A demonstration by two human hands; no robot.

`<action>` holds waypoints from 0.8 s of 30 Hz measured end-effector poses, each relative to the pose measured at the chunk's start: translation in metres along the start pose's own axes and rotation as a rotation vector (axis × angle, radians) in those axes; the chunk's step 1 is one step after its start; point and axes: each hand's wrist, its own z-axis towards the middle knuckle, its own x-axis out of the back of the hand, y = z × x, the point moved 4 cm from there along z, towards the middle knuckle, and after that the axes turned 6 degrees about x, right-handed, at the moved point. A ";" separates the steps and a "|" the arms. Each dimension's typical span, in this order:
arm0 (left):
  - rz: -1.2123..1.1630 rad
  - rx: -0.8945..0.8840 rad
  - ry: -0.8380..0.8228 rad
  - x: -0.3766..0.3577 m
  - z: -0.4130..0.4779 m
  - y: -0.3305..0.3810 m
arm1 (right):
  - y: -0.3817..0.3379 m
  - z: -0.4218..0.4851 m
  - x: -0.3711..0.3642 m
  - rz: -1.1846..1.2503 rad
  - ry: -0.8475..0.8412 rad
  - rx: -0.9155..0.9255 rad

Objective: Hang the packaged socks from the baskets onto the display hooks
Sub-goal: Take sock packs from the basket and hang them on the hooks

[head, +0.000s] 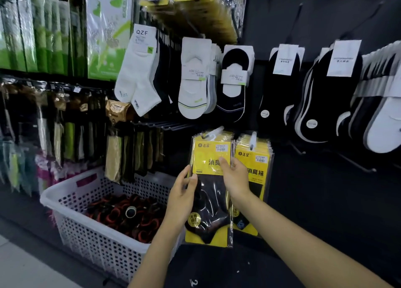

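Socks pack, yellow card in crinkly film, is hanging on its hook; my left hand and right hand are pinching its side edges. Feels light, floppy, slippery, so I'm gripping near the stiff card.

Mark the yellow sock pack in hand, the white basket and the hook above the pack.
yellow sock pack [213, 157], head view, yellow header card
white basket [91, 235], head view, front wall
hook [213, 133], head view, white tip
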 end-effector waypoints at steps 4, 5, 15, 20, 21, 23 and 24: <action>0.034 0.022 0.025 0.002 0.019 -0.006 | 0.010 0.018 -0.012 -0.041 0.002 -0.043; 0.045 0.025 0.034 0.003 0.025 -0.009 | 0.014 0.022 -0.016 -0.055 0.007 -0.060; 0.210 -0.039 0.049 0.003 0.079 -0.044 | 0.065 0.042 -0.036 -0.033 -0.045 -0.311; 0.283 -0.038 0.085 0.000 0.074 -0.062 | 0.083 0.010 -0.029 -0.041 -0.170 -0.371; 0.293 -0.019 0.101 -0.001 0.067 -0.067 | 0.086 -0.002 -0.023 -0.067 -0.202 -0.382; 0.322 0.014 0.100 -0.004 0.043 -0.078 | 0.092 -0.033 -0.004 -0.111 -0.269 -0.412; 0.330 0.023 0.075 -0.009 0.028 -0.084 | 0.096 -0.050 0.010 -0.112 -0.299 -0.425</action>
